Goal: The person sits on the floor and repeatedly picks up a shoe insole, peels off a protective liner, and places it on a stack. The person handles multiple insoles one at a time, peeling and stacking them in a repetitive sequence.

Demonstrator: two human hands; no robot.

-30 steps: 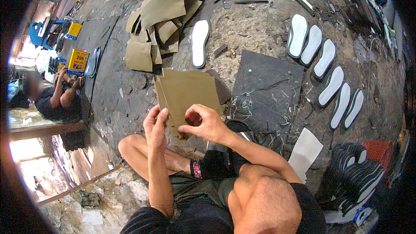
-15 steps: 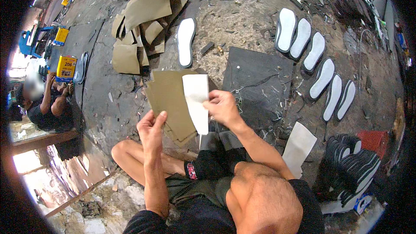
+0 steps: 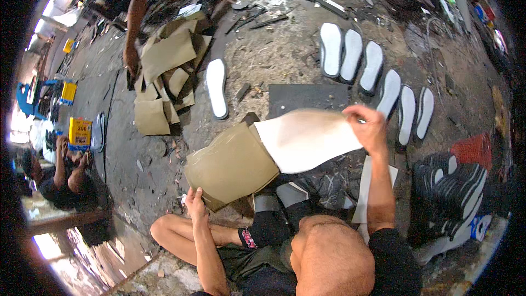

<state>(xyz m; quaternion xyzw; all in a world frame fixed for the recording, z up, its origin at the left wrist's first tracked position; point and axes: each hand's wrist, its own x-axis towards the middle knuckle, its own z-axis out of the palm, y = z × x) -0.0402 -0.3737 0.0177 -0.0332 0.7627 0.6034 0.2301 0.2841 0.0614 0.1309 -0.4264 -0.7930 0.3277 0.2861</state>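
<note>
My left hand (image 3: pixel 197 204) is closed on the lower left edge of a stack of tan sheets (image 3: pixel 233 167), thumb on top. A broad white sheet (image 3: pixel 307 140) stretches from the right edge of the stack to my right hand (image 3: pixel 370 129), which pinches its far right corner. Whether the white sheet is still joined to the top tan sheet, I cannot tell. Both are held above my lap and a dark square mat (image 3: pixel 307 97), partly hidden by the white sheet. Beside my right forearm lies another white sheet (image 3: pixel 362 200).
Several white-topped soles (image 3: pixel 371 60) lie in a row at right, with a single one (image 3: pixel 217 87) left of centre. Scattered tan sheets (image 3: pixel 169 57) lie far left, near another person's hand (image 3: pixel 130 59). Stacked soles (image 3: pixel 455 192) stand at right. A second person sits by a yellow can (image 3: pixel 80 133).
My right hand has moved right, drawing the white sheet out wide. My left hand and the tan stack have tilted and come lower in view. Another person's arm has appeared at far left.
</note>
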